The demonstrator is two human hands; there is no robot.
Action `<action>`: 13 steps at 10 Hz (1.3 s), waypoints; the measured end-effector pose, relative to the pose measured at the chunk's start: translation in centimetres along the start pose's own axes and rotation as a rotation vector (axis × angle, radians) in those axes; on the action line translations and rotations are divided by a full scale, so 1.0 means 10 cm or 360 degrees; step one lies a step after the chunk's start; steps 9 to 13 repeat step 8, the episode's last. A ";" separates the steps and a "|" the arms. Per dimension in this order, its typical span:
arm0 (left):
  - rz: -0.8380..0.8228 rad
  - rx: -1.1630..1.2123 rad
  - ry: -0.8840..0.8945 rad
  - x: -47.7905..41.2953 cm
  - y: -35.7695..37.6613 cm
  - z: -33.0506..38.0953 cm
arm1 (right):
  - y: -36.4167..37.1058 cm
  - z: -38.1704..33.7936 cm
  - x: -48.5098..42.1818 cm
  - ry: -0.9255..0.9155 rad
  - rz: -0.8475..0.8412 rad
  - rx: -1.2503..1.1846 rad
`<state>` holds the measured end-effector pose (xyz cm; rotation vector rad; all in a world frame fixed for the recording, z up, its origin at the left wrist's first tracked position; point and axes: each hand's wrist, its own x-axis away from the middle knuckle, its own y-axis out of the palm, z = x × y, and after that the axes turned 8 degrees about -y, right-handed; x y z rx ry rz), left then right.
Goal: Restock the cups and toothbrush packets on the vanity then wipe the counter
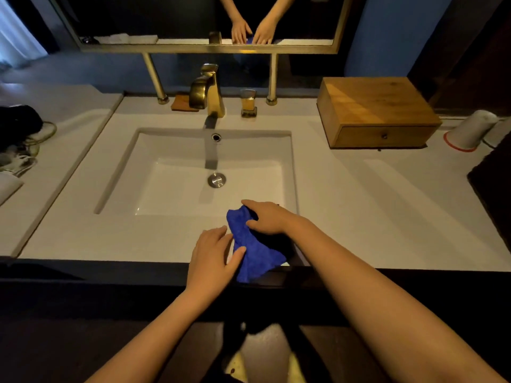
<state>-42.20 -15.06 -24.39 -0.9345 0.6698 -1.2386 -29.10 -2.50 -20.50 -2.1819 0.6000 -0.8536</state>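
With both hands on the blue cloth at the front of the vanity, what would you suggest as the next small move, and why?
I would probably flatten the blue cloth under the right hand, then sweep it right along the counter. It lies bunched and hangs over the front edge, the left hand touches only its side, and bare counter lies to its right.

Blue cloth [253,252] at the front edge of the white tabletop [359,203].
Crumpled, one end droops over the edge; a red-rimmed white cup [468,129] stands upside down far right.
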 end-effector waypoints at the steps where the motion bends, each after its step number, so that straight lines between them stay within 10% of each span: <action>1: 0.0081 0.0084 -0.0099 0.03 0.08 0.14 | -0.01 -0.05 0.00 -0.0031 0.0221 0.0224; 5: -0.0164 0.0307 -0.0335 -0.18 -0.20 0.15 | 0.08 -0.17 0.22 0.0351 0.0676 -0.0611; 13: -0.0010 -0.0160 -0.0185 -0.54 -0.47 -0.09 | 0.30 -0.12 0.44 0.0414 0.0659 -0.0075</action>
